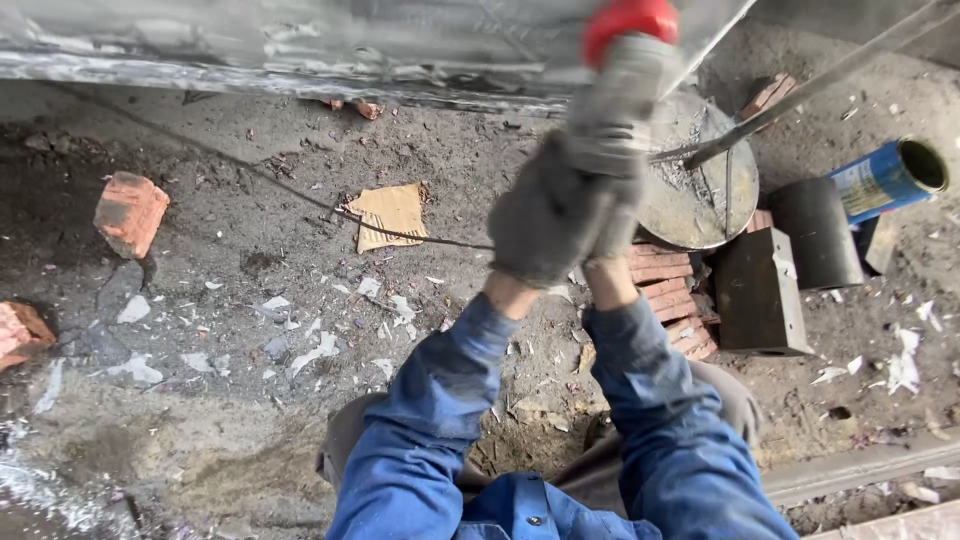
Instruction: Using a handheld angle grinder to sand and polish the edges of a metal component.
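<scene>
Both my hands wear grey work gloves and are raised together over a dirt floor. My left hand (pixel 545 225) is clenched low on a grey tool handle. Just above it, my right hand (pixel 622 110) grips the same handle. The handle ends in a red cap (pixel 630 20), which is blurred near the top edge. Right behind the hands, a round metal disc (pixel 705 190) lies on a stack of red bricks (pixel 672 290). A long metal rod (pixel 820 80) slants across the disc. Blue sleeves cover both arms.
Right of the disc are a black metal block (pixel 760 290), a dark cylinder (pixel 815 230) and a blue can (pixel 885 180). Broken bricks (pixel 130 210) lie at the left. A cardboard scrap (pixel 390 212) sits under a thin wire (pixel 250 170). Crumpled metal sheeting (pixel 300 50) runs along the top.
</scene>
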